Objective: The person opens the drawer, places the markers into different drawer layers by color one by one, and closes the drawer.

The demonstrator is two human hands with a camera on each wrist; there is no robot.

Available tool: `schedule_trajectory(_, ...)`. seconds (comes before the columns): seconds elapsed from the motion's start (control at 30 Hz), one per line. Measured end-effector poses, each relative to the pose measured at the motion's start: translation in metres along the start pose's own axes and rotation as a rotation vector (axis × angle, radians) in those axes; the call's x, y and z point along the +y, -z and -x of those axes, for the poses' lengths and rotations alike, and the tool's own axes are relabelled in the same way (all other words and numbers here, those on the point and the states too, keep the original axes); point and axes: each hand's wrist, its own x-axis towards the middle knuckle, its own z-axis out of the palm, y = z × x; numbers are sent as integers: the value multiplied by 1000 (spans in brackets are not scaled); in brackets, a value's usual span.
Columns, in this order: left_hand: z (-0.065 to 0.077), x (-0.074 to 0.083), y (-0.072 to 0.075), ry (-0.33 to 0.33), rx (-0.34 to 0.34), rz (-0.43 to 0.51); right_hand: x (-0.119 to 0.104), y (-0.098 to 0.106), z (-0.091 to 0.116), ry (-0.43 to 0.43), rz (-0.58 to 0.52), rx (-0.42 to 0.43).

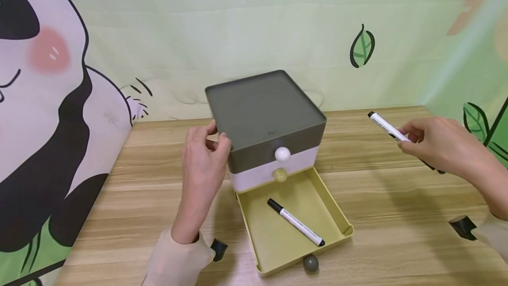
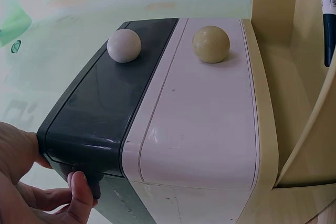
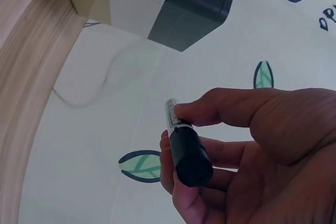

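A desktop drawer box (image 1: 266, 109) with a dark grey top tier, a white middle tier and a yellow bottom tier stands on the wooden table. The yellow drawer (image 1: 254, 237) is pulled out, and a whiteboard marker with a black cap (image 1: 299, 225) lies slantwise in it. At the box's upper left edge, my left hand (image 1: 204, 158) holds on with bent fingers and thumb, seen also beside the dark tier in the left wrist view. My right hand (image 1: 448, 144) pinches a second marker (image 1: 382, 123) in the air, right of the box; its dark end (image 3: 191, 166) faces the right wrist camera.
A white knob (image 1: 282, 154) and a yellow knob (image 1: 280, 174) stick out from the upper tiers; a dark grey knob (image 1: 311, 263) fronts the pulled-out drawer. Behind the table (image 1: 155, 197) hangs a pale green printed backdrop (image 1: 254, 25) with a panda and leaves.
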Motion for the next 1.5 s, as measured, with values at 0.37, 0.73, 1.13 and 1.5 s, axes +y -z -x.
schedule_trajectory(0.37, -1, 0, -1, 4, -3, -1, -22, 3, 14, 82, -3, 28)
schedule_trajectory(0.73, -1, 0, -1, -5, 1, 10, -42, -2, 26, 148, 19, 22)
schedule_trajectory(1.13, -1, 1, 0, -5, -1, 12, -58, -12, 35, 211, 23, 1)
schedule_trajectory(1.5, 0, 0, 0, 0, 5, 15, -71, -27, 36, 278, -7, -24)
